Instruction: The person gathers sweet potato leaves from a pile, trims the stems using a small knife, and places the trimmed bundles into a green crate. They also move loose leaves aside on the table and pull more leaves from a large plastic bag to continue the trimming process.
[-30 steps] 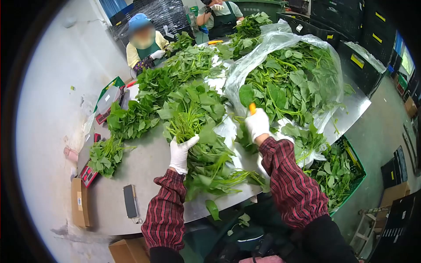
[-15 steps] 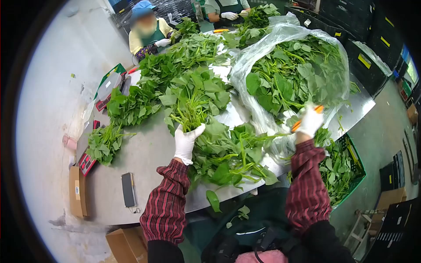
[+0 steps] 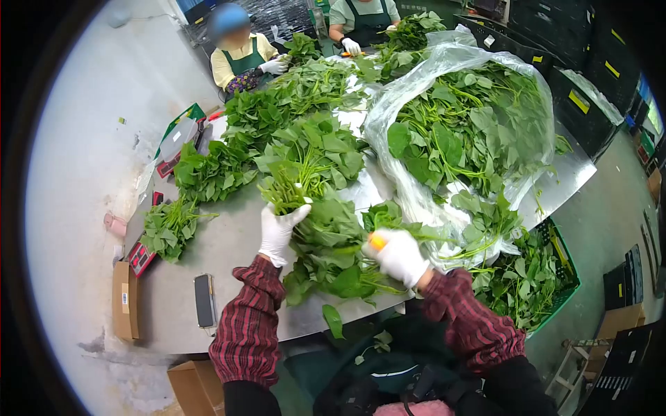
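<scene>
My left hand (image 3: 277, 232), in a white glove, is closed around the stem ends of a bunch of leafy greens (image 3: 305, 149), whose leaves point away from me. To its right, my right hand (image 3: 404, 258) is wrapped round an orange-handled tool (image 3: 377, 240), smeared by motion, over loose leafy stems. A long green stem shows beside the right fingers. More loose greens (image 3: 333, 256) lie along the near table edge, under and between both hands. Past the right hand, a big clear plastic bag (image 3: 380, 114) lies with its mouth wide, full of the same greens.
On the metal table (image 3: 239, 243) lie a phone (image 3: 205, 300), a red scale (image 3: 142, 258) and more bunches (image 3: 211, 166). A green crate (image 3: 570, 281) of greens stands at right. Two people (image 3: 243, 55) (image 3: 364, 21) work across the table. Black crates (image 3: 583, 104) are stacked behind.
My right hand has swung left and down with the orange-handled tool, from the bag toward the bunch. My left hand has shifted slightly left, tilting the bunch's stem ends. One co-worker's hand has moved left.
</scene>
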Tool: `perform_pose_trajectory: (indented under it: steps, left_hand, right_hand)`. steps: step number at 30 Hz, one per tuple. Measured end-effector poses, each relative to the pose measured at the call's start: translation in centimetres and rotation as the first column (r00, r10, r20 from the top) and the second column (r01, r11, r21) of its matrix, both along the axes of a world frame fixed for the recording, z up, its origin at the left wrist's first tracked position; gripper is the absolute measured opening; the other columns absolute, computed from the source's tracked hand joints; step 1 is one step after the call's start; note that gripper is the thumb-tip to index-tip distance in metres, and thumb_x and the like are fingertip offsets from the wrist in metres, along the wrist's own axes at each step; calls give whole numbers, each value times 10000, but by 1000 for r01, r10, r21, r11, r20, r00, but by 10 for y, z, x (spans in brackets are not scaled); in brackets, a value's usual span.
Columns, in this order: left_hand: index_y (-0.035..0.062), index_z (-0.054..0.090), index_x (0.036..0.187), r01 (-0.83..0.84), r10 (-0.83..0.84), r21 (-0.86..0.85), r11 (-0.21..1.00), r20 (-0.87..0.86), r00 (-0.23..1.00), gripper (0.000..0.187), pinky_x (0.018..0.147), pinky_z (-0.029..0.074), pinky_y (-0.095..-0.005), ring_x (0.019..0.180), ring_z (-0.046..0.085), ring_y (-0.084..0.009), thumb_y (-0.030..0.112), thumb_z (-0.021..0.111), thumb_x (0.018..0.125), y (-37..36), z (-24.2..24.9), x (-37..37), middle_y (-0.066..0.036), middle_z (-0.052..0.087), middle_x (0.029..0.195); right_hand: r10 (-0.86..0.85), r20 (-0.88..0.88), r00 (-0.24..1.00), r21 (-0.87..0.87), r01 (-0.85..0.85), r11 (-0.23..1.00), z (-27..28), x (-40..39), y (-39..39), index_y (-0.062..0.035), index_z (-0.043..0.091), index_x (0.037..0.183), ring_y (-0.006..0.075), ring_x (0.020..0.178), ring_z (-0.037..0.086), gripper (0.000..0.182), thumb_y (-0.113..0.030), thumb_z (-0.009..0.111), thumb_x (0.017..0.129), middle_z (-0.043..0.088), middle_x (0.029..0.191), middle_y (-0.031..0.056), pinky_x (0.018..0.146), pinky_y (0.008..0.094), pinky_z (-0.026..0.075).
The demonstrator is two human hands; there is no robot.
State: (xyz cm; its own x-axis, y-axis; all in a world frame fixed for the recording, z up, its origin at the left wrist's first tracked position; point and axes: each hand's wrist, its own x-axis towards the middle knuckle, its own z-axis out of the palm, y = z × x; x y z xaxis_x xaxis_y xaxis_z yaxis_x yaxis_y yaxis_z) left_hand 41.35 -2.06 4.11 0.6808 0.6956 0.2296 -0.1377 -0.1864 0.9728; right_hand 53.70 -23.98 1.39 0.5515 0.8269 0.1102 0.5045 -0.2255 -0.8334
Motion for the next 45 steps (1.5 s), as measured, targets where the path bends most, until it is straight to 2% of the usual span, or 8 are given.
perform_pose_trajectory:
  steps: [2,14,19,23,27,32,36,45]
  left_hand:
    - [-24,587,1095,48,-41,52,998,-118,992,403,813,480,-258,844,610,-121,61,751,737,-9,30,-6,-65,661,932]
    - [61,654,956,369,113,746,554,-506,855,387,700,493,-362,760,631,-306,217,766,619,-71,4,36,-132,654,808]
    - [35,656,934,225,-18,515,827,-377,926,348,696,496,-323,725,643,-260,161,767,629,-50,-13,26,-128,667,791]
    - [7,644,958,234,-103,353,906,-352,930,313,703,502,-285,729,640,-154,93,759,680,-49,-14,22,-71,674,792]
    - [-15,607,977,51,-33,103,993,-163,986,273,732,508,-267,773,625,-135,17,722,731,-28,2,16,-63,657,901]
    - [33,625,959,-195,314,767,611,-8,949,294,713,482,-317,763,616,-212,-18,683,676,-2,83,-18,-82,644,828]
    - [58,620,911,63,121,994,93,-74,990,258,782,465,-412,844,602,-304,71,594,655,-65,87,-36,-106,632,860]
    - [33,582,930,365,-118,916,166,-349,930,295,976,397,-454,1113,530,-351,110,621,648,-134,-11,-12,-200,548,1211]
  right_hand:
    - [-51,-371,927,-18,48,999,27,23,3,-41,621,774,224,543,598,252,-292,643,794,603,610,93,536,333,463]
    - [-31,-681,732,253,275,927,13,32,-2,-8,615,782,85,487,518,214,-219,652,794,546,592,14,452,264,441]
    - [77,-69,995,-7,-77,997,20,20,-69,-11,600,956,227,659,609,377,-326,694,770,604,737,118,578,319,493]
    - [228,462,857,-136,-185,973,-60,-11,-86,19,517,1088,364,783,617,488,-303,693,766,610,852,204,656,394,497]
    - [207,327,922,-413,-58,909,-61,3,-72,-7,595,909,352,704,634,272,-255,604,797,638,786,205,606,416,494]
    - [125,434,892,-345,36,938,-77,22,-61,-26,647,687,311,543,621,191,-202,620,755,630,616,145,519,409,484]
    - [26,-256,966,-305,-107,946,-50,39,-48,18,650,702,188,476,582,302,-278,711,687,584,526,64,475,330,470]
    - [98,-829,551,15,-153,988,-44,19,-43,-64,639,762,71,471,421,250,-304,706,776,529,584,-15,442,247,364]
